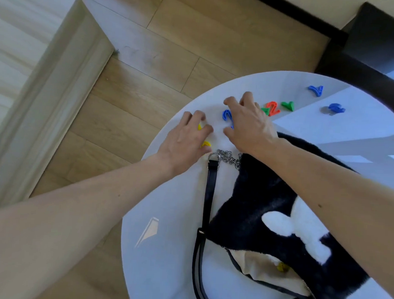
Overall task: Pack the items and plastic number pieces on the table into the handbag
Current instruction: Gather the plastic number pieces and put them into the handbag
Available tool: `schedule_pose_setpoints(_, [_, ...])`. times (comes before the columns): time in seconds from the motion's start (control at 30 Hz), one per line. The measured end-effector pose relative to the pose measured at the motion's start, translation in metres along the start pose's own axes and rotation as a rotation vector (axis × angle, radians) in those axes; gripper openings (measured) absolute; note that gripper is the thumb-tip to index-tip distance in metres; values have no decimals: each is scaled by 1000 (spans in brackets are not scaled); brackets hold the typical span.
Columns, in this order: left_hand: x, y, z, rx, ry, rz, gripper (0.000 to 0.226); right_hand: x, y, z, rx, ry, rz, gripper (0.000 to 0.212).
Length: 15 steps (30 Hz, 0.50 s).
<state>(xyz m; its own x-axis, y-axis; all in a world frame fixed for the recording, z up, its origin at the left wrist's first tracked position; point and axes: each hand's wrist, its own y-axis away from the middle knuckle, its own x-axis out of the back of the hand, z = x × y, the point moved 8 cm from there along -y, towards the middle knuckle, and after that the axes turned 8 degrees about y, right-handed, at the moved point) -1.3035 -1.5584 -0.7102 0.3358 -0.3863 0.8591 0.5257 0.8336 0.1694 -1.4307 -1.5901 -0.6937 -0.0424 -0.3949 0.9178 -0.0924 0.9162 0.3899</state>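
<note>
A black furry handbag (263,206) with a white patch lies on the round white table (164,249), its mouth open toward me, with a yellow piece (282,267) inside on the beige lining. My left hand (187,140) rests over a yellow number piece (206,145) at the table's left edge, fingers curled around it. My right hand (246,124) hovers, fingers spread, over a blue number piece (227,115). Beyond lie a red 2 (272,108), two green pieces (288,105), and two more blue pieces (316,90) (334,108).
The bag's black strap (208,195) and metal chain (229,156) trail across the table's left part. A dark chair (376,44) stands past the far right edge. Wooden floor (151,45) lies beyond the table's left and far edges.
</note>
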Motion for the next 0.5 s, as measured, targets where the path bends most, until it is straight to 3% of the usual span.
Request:
schedule_pose_setpoints(0.1, [-2,4,8,-60,-40,-3,18,-11,0,-2,6,16,35,38])
schedule_pose_setpoints(0.37, [-11,15,4,-119,-30,51,27,-16,4,1,-50,-189,68,31])
schedule_pose_setpoints(0.5, [3,12,-3,-26,275,105,19,-2,10,13,-172,-460,126,29])
